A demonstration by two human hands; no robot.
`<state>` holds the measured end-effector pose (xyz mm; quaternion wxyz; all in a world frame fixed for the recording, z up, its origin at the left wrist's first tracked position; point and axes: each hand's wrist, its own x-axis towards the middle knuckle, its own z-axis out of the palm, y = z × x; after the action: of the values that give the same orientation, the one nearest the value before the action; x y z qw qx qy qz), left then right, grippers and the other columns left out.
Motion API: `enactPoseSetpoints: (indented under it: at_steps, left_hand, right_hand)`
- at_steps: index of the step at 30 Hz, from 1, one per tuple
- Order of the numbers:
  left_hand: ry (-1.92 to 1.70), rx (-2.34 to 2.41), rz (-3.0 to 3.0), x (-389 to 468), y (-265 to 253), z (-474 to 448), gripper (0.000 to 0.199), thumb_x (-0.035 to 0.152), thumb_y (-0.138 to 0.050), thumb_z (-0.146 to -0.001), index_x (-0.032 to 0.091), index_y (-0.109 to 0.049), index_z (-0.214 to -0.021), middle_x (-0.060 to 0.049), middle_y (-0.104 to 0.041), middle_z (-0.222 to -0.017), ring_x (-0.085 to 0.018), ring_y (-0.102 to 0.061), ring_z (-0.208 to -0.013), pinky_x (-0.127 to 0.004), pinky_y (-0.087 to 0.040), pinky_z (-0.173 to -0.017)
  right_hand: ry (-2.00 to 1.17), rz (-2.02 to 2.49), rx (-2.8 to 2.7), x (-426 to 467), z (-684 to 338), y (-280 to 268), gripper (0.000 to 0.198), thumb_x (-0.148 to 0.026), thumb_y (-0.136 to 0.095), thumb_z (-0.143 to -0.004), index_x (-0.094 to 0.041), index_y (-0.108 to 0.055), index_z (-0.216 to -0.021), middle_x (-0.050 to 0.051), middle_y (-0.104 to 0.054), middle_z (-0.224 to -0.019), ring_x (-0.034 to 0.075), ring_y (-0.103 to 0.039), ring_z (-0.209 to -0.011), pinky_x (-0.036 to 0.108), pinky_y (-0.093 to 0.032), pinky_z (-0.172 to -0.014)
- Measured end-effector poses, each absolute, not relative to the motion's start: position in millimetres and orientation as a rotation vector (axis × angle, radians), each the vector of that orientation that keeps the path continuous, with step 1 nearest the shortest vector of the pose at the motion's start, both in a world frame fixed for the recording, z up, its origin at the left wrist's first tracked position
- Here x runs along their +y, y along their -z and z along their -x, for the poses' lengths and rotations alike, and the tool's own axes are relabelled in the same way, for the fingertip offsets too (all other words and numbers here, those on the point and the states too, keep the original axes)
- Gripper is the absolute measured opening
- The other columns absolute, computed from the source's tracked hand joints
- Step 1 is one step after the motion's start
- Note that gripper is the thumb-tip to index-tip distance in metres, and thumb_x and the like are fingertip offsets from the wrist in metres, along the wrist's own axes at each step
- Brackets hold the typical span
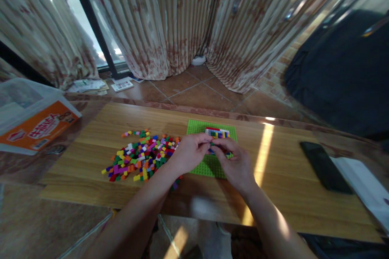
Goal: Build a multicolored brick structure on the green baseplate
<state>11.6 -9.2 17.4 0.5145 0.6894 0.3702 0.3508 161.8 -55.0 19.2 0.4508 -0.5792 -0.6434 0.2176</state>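
Observation:
My left hand (193, 150) and my right hand (235, 160) meet above a green baseplate (209, 166), fingertips pinched close together. Between them is a small dark green piece (212, 144), which looks like a toy brick; both hands seem to grip it, though the fingers partly cover it. On the baseplate, just beyond my fingers, stands a built block of bricks (217, 132) in white, red, blue, yellow and other colours. My hands hide its near part. Left of my left hand spreads a pile of loose coloured bricks (146, 158), partly behind my forearm.
A wooden table (273, 194) bears everything. On its right lie a black phone (325, 167) and a white sheet (361, 186). A clear plastic box with an orange label (39, 125) stands at the left. Striped curtains (170, 24) hang behind, above a tiled floor (194, 91).

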Motion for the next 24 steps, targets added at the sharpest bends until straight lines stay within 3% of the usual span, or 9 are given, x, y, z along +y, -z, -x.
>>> enactPoseSetpoints:
  at_steps: [4, 10, 15, 24]
  left_hand:
    - [-0.873, 0.896, -1.674, -9.2, -13.4, -13.3, 0.027, 0.014, -0.049, -0.087, 0.017, -0.067, -0.107, -0.004, -0.075, -0.089, -0.015, -0.071, -0.078, -0.027, -0.056, -0.075]
    - [-0.894, 0.999, -1.693, -6.1, -10.2, -12.2, 0.026, 0.018, -0.055, -0.087, 0.018, -0.066, -0.111, -0.005, -0.076, -0.091, -0.016, -0.071, -0.078, -0.028, -0.056, -0.075]
    - [-0.917, 1.134, -1.705, -4.7, -14.1, -9.8, 0.024, 0.017, -0.054, -0.086, 0.016, -0.068, -0.107, -0.008, -0.076, -0.098, -0.016, -0.070, -0.081, -0.026, -0.055, -0.073]
    - [-0.811, 1.296, -1.800, -3.1, -13.5, -10.3, 0.027, 0.016, -0.053, -0.084, 0.016, -0.069, -0.107, -0.006, -0.076, -0.086, -0.016, -0.068, -0.071, -0.026, -0.051, -0.065]
  right_hand:
    - [-0.526, 1.446, -1.617, -54.7, -162.5, -18.4, 0.014, -0.028, -0.059, -0.087, -0.024, -0.071, -0.091, 0.002, -0.072, -0.087, 0.015, -0.065, -0.074, 0.030, -0.053, -0.071]
    - [-0.350, 1.493, -1.727, -50.3, -182.0, -20.6, 0.028, -0.026, -0.047, -0.093, -0.021, -0.067, -0.112, 0.008, -0.068, -0.103, 0.019, -0.065, -0.091, 0.036, -0.052, -0.081]
    - [-0.212, 1.641, -1.635, -43.8, -211.2, -22.1, 0.027, -0.031, -0.049, -0.092, -0.017, -0.070, -0.100, 0.009, -0.068, -0.092, 0.020, -0.064, -0.080, 0.036, -0.052, -0.070]
    - [-0.564, 1.741, -1.502, -50.9, -231.3, -10.8, 0.023, -0.035, -0.060, -0.081, -0.022, -0.075, -0.092, 0.005, -0.076, -0.090, 0.022, -0.070, -0.083, 0.038, -0.055, -0.076]
